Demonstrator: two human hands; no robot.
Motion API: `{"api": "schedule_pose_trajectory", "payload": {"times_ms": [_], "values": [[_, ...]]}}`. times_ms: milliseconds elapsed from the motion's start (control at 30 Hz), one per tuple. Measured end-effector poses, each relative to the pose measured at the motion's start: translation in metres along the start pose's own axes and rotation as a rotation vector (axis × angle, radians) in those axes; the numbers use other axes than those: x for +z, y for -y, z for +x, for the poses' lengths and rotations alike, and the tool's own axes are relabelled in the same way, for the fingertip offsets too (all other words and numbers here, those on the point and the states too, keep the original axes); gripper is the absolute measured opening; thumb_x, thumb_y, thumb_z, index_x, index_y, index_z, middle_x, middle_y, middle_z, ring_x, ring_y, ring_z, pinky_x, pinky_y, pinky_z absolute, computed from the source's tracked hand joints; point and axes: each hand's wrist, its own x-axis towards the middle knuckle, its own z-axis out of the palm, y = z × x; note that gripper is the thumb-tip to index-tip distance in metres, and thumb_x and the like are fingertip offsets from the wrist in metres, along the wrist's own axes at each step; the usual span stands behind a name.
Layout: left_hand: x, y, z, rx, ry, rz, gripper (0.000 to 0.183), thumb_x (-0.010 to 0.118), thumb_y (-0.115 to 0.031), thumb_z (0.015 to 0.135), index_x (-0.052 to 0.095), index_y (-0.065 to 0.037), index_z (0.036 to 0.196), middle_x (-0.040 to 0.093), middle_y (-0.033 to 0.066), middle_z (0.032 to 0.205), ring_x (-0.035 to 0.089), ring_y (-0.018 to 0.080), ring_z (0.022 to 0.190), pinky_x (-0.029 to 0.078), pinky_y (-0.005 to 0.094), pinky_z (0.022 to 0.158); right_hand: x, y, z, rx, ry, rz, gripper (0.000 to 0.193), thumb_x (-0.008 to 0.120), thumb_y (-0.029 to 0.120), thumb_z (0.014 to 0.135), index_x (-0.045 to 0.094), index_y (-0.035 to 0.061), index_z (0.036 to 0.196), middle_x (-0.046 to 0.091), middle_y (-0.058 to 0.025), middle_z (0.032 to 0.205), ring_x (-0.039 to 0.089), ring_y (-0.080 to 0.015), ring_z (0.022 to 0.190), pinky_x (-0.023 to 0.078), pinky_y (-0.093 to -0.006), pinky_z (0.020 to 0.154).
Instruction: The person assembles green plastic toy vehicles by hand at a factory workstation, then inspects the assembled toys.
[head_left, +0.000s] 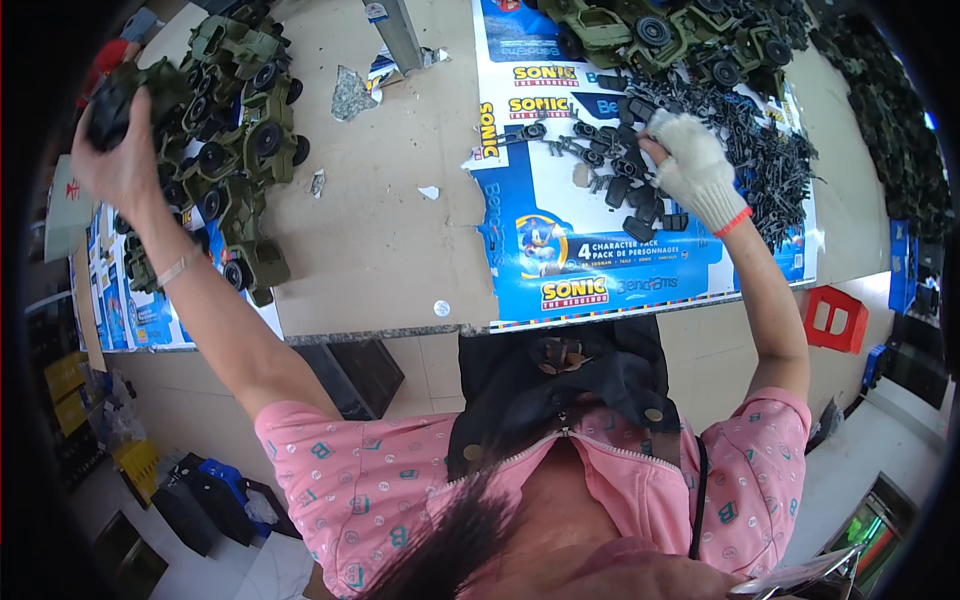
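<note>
My bare left hand (pixel 118 165) is raised at the far left, its fingers wrapped round a dark green toy jeep (pixel 112 112). Just right of it, a long pile of green toy jeeps (pixel 235 150) with black wheels covers the table's left part. On my right hand (pixel 695 165) is a white knitted glove with a red cuff. Its thumb and fingers close together over small black plastic parts (pixel 620 165); what lies between the fingertips is too small to make out. Thin black pieces (pixel 775 170) are heaped to the right of that hand.
Blue and white printed sheets (pixel 600 265) lie under the parts. More green jeeps (pixel 660 40) are piled at the back right. A metal post (pixel 395 35) rises from the tabletop (pixel 380 240) amid torn paper. A red plastic bin (pixel 835 320) sits below the table's right edge.
</note>
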Motion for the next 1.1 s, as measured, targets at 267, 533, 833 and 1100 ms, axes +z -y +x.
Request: {"api": "schedule_pose_trajectory", "payload": {"times_ms": [267,533,833,1100], "values": [[-0.039,-0.168,-0.208,-0.755,0.577,-1.225,0.077,0.078,-0.021,0.074,0.049,-0.001,0.143,0.053,0.0161,0.144,0.051,0.0285,0.135,0.037,0.0417,0.118,0.001,-0.035,0.016,0.166,-0.008,0.081,0.026,0.063,0.02,0.095,0.072,0.0062,0.115,0.07,-0.0198,0.111,0.067,-0.0383,0.104,0.054,-0.046,0.092],[0.023,-0.248,-0.25,-0.861,1.082,-1.369,0.068,0.076,-0.022,0.081,0.052,-0.002,0.142,0.052,0.0177,0.146,0.05,0.0299,0.137,0.041,0.0416,0.115,0.019,-0.026,0.015,-0.034,0.082,-0.245,0.037,0.068,0.034,0.089,0.072,0.0149,0.121,0.065,-0.0142,0.125,0.06,-0.0337,0.123,0.049,-0.0477,0.103],[0.017,-0.309,-0.219,-0.239,0.713,-0.708,0.05,0.077,-0.019,0.089,0.062,0.002,0.132,0.062,0.0196,0.135,0.064,0.0293,0.119,0.053,0.0396,0.099,0.028,-0.037,-0.01,-0.097,-0.439,0.138,0.025,0.076,0.019,0.086,0.072,0.006,0.106,0.065,-0.0163,0.109,0.063,-0.0379,0.105,0.051,-0.0454,0.09],[0.058,-0.351,-0.215,-0.51,1.047,-1.114,0.021,0.068,-0.012,0.1,0.071,-0.002,0.118,0.073,0.0026,0.1,0.067,0.0075,0.088,0.056,0.0222,0.075,0.035,0.006,-0.077,-0.117,-0.436,1.049,0.022,0.071,0.004,0.093,0.067,0.0078,0.114,0.066,-0.0072,0.108,0.064,-0.0197,0.098,0.053,-0.0331,0.085]]}}
